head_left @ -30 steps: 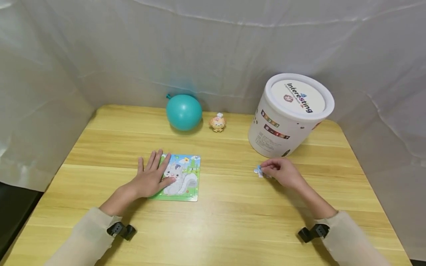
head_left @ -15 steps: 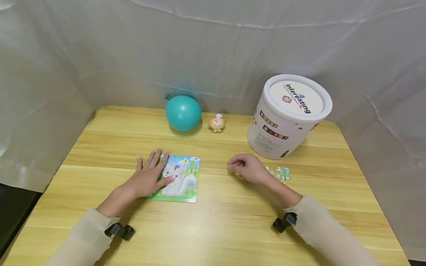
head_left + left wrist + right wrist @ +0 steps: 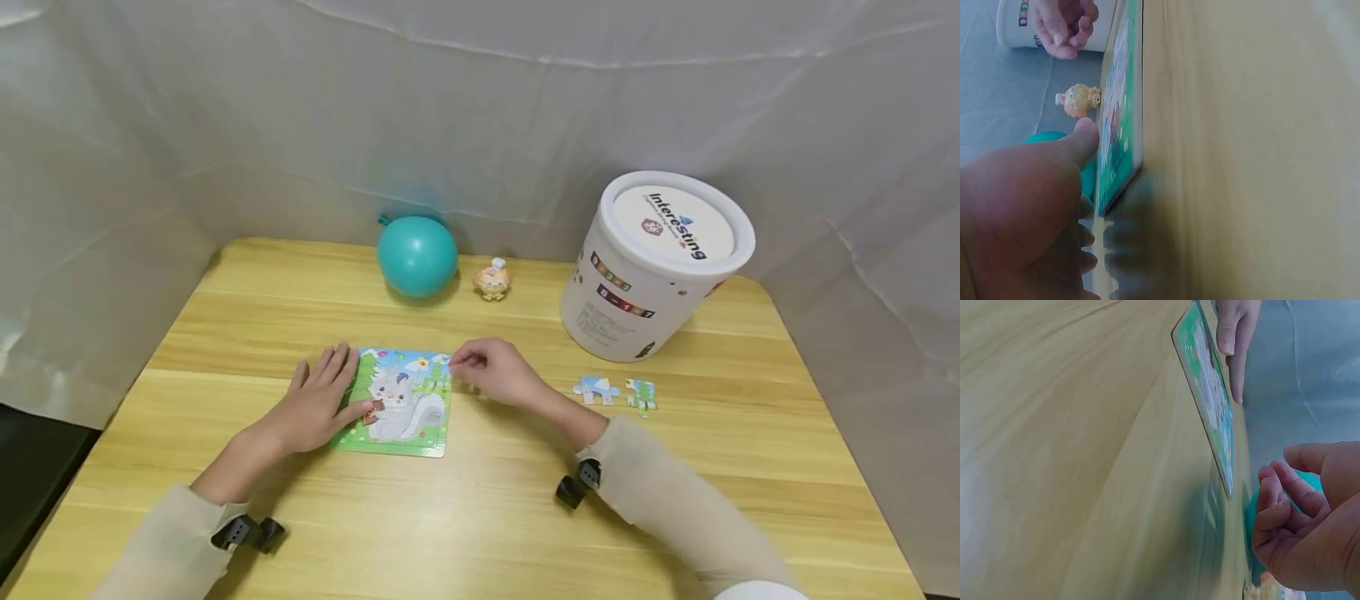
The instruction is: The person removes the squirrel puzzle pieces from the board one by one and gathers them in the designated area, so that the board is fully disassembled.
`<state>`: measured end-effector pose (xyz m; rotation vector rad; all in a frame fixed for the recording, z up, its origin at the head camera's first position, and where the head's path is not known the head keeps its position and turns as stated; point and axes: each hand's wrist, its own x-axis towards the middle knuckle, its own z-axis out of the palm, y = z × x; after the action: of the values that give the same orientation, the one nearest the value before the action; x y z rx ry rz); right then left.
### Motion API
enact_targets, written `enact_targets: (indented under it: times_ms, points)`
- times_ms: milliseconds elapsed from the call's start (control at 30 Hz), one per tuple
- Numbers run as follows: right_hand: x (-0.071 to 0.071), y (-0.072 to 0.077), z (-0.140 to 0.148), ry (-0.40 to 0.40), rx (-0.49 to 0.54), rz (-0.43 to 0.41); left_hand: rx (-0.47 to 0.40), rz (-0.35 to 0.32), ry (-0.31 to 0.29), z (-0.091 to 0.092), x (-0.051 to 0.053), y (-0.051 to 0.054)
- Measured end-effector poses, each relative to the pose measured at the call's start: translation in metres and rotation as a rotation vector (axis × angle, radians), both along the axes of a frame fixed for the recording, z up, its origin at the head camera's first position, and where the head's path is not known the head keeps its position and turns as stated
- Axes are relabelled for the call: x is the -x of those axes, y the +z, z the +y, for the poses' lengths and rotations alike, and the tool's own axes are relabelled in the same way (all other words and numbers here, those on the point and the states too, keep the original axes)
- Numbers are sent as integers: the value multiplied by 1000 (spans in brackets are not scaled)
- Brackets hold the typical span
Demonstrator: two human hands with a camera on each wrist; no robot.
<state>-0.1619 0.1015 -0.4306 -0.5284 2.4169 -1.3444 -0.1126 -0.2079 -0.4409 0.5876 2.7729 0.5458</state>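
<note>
A square jigsaw puzzle [image 3: 408, 408] with a grey squirrel picture lies flat on the table. My left hand [image 3: 311, 404] rests at its left edge, fingers spread and straight, the thumb reaching over the board. At the upper right corner is my right hand [image 3: 495, 371], its fingertips close to the board's edge. In the right wrist view, this right hand [image 3: 1310, 515] has loosely curled fingers, with no piece visible between them and the thumb. To the right lie a blue-and-white puzzle piece [image 3: 596, 389] and a green-and-blue puzzle piece [image 3: 641, 393].
A large white lidded tub [image 3: 652, 267] stands at the back right. A teal balloon [image 3: 417, 256] and a small orange figurine [image 3: 492, 281] sit near the back edge of the wooden table [image 3: 480, 517]. Grey cloth [image 3: 480, 125] hangs behind.
My right hand has moved left from the loose pieces to the puzzle's upper right corner, uncovering those pieces. My left hand has slid slightly left, showing more of the picture.
</note>
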Motion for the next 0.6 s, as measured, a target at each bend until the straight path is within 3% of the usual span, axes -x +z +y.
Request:
enact_targets:
  times_ms: [333, 600]
  points:
    - [11, -12, -39, -6, -41, 24, -5, -11, 21, -3, -8, -3]
    - [12, -17, -67, 22, -100, 63, 0, 4, 41, -4, -6, -19]
